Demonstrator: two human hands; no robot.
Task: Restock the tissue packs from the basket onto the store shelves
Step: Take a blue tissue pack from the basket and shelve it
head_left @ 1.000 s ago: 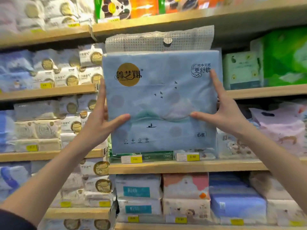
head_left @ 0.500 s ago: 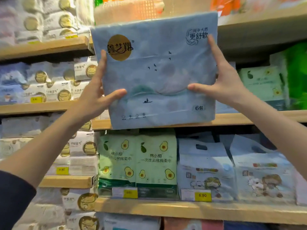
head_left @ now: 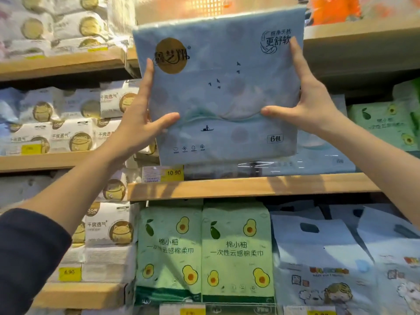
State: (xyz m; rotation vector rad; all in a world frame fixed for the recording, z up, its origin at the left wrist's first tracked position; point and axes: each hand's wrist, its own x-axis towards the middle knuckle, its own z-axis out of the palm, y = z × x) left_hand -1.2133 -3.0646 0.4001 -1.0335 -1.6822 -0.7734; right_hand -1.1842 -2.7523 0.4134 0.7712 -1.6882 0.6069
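Observation:
A large pale-blue tissue pack [head_left: 222,92] with a gold round logo and a "6" mark is held upright in front of the shelves. My left hand [head_left: 141,123] grips its left edge, thumb across the front. My right hand [head_left: 306,101] grips its right edge, thumb on the front too. The pack's lower edge hovers just above a wooden shelf [head_left: 250,186], where similar blue packs [head_left: 318,160] lie behind it. The basket is out of view.
Green avocado-print packs [head_left: 204,253] and white-blue bags [head_left: 329,258] fill the shelf below. White packs with gold cat logos [head_left: 68,123] stack on the left shelves. A yellow price tag [head_left: 173,172] sits on the shelf edge. An upper shelf [head_left: 363,35] runs above.
Both hands have raised the blue pack from the lower shelf level to the shelf above, and the view has tilted up with it; the grip is unchanged.

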